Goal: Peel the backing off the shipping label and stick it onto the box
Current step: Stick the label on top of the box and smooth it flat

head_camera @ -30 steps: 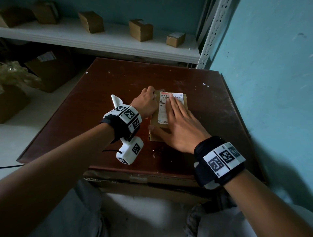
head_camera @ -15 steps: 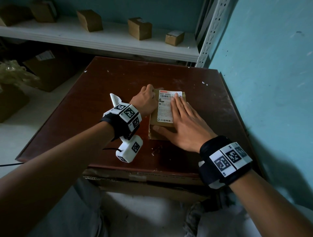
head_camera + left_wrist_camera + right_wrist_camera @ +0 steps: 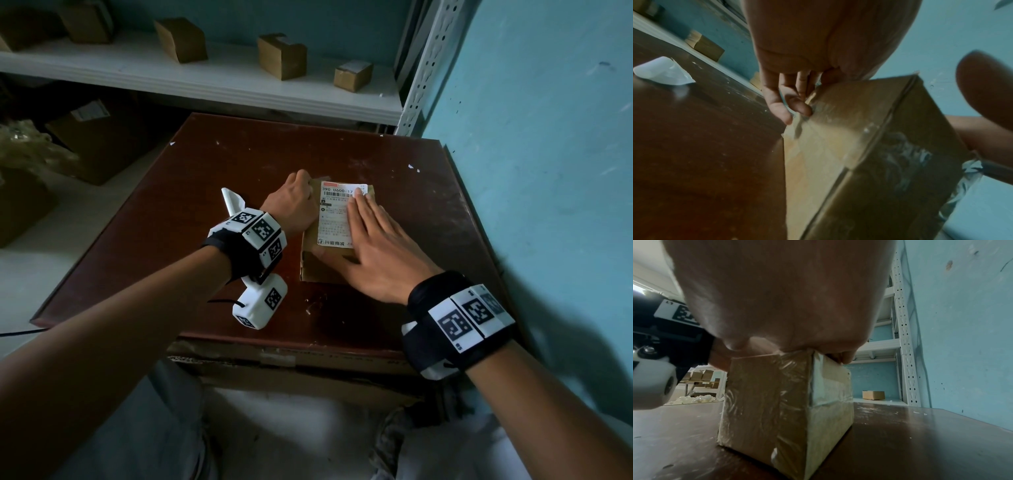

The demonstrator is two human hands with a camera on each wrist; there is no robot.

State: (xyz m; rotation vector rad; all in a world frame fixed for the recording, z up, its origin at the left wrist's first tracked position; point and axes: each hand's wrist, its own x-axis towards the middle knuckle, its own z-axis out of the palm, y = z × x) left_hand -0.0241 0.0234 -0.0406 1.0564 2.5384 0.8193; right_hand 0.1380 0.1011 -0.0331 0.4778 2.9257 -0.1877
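While the flat right hand (image 3: 373,250) half-covers the label (image 3: 334,216), the left hand (image 3: 291,205) seemingly grips the box's (image 3: 318,267) edge.

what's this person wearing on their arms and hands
Both forearms are bare, with no sleeves or gloves. Each wrist has a black strap carrying white blocks printed with black square codes. A white camera box with a thin black cable hangs under the left wrist.

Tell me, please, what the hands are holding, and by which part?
The left hand grips the box at its far left corner; the right hand lies flat, pressing the label, holding nothing.
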